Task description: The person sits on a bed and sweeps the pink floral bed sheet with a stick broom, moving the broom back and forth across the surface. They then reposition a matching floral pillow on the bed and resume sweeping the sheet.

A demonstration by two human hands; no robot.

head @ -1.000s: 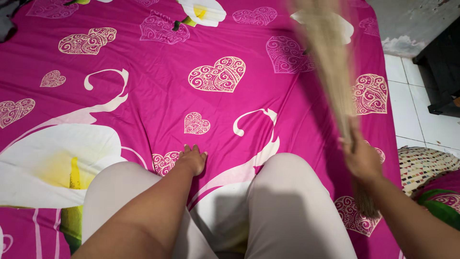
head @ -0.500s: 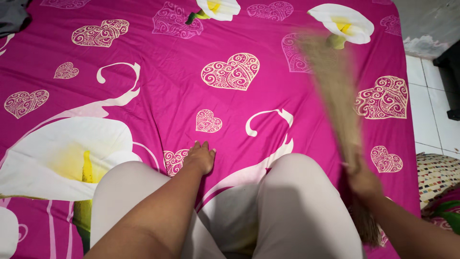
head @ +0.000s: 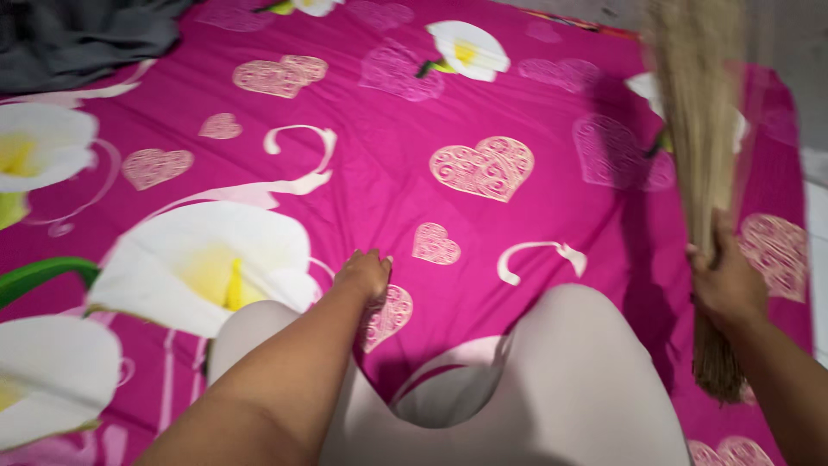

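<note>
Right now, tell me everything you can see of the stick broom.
The stick broom is a bundle of thin, pale tan stalks, like dried plant ribs, bound into one sheaf. It stands nearly upright at the right edge of the pink bedsheet, blurred at its upper end. The right hand grips it low down, and a short, darker stub of stalks pokes out below the fist. Nothing else touches it.

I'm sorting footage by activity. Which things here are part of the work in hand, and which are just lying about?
In use:
- straw broom, gripped by the right hand
- pink bedsheet with hearts and white flowers, the left hand pressing on it

Lying about:
- dark grey cloth, bunched at the far left corner
</note>
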